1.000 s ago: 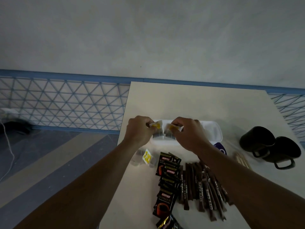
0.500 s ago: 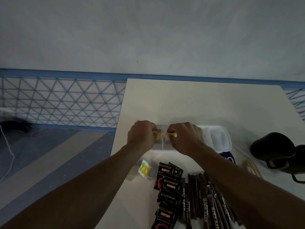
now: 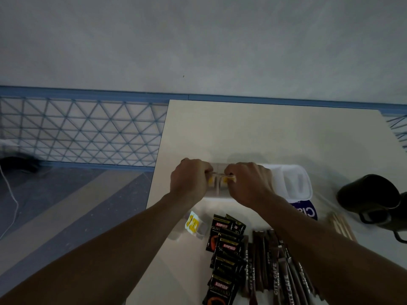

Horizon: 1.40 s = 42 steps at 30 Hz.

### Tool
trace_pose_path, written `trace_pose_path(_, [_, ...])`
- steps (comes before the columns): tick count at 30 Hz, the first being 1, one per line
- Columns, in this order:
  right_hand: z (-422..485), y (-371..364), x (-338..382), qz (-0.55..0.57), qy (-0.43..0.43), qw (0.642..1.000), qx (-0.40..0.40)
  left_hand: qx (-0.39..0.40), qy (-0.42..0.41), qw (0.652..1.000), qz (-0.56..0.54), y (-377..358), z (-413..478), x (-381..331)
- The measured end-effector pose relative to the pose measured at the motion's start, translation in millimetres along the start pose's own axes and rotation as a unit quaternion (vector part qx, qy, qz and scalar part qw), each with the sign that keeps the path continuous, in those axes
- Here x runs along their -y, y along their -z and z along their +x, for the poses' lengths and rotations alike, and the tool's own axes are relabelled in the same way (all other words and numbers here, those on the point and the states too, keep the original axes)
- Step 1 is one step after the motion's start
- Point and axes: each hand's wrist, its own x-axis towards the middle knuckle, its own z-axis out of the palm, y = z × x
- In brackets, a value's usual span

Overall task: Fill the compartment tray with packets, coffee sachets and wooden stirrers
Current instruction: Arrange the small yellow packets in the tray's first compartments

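Note:
A white compartment tray [image 3: 305, 175] lies across the table's middle. Over its left end, my left hand [image 3: 189, 181] and my right hand [image 3: 248, 183] each pinch a clear packet with a yellow tag [image 3: 224, 180], held side by side down in the tray. Another yellow-tagged packet [image 3: 195, 224] lies on the table under my left forearm. Black Kopiko coffee sachets [image 3: 224, 249] sit in a pile near me, with brown sugar sticks [image 3: 275, 271] beside them. Wooden stirrers [image 3: 342, 224] lie to the right of my right forearm.
Two black mugs [image 3: 370, 199] stand at the table's right edge. A purple round label [image 3: 307, 211] shows just in front of the tray. The table's left edge [image 3: 158, 161] drops to a floor with a blue lattice panel.
Both hands have lowered the two yellow-tagged packets into the tray's left end and drawn closer together. The camera has shifted, so the mugs sit further right.

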Motion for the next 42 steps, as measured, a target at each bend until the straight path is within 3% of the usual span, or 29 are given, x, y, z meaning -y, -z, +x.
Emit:
trace_pose_path(28, [7.6,10.8,4.9,0.027,-0.015,0.999,0.019,-0.069,-0.034,0.996,-0.041,5.7,-1.7,6.2])
trace_pose_path(42, [-3.4,23.6,14.3,0.053,-0.013,0.998,-0.033,-0.092,-0.016,0.990,-0.104,24.7,-12.7,19.3])
